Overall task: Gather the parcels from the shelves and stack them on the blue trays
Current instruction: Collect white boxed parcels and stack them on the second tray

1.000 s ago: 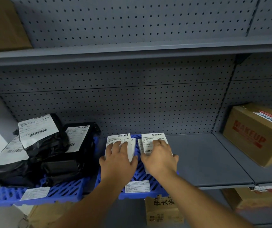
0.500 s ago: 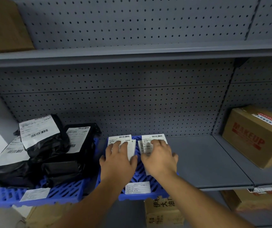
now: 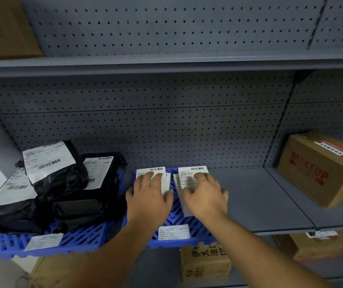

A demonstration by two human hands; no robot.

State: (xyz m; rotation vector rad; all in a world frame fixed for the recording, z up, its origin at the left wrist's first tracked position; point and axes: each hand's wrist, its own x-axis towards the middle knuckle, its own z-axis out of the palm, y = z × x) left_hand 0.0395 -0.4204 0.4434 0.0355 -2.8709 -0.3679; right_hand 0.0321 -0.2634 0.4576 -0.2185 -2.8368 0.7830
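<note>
Two hands flat on two small white parcels, side by side on the right blue tray (image 3: 197, 235). The left hand (image 3: 148, 201) lies over the left white parcel (image 3: 156, 175), fingers straight and pressing, thumb at its right edge; most of that parcel is hidden under the palm. The right hand (image 3: 205, 197) covers the right white parcel (image 3: 189, 175), fingers spread and resting on top, clenched on nothing. Label print is too small to read. To the left, black poly mailers (image 3: 62, 190) sit heaped on the left blue tray (image 3: 8, 245), its far part buried under them. A brown MAKEUP carton (image 3: 320, 169) stands on the grey shelf (image 3: 255, 196) at right, cut off by the frame edge. Below, a cardboard box (image 3: 205, 265) shows only partly.
</note>
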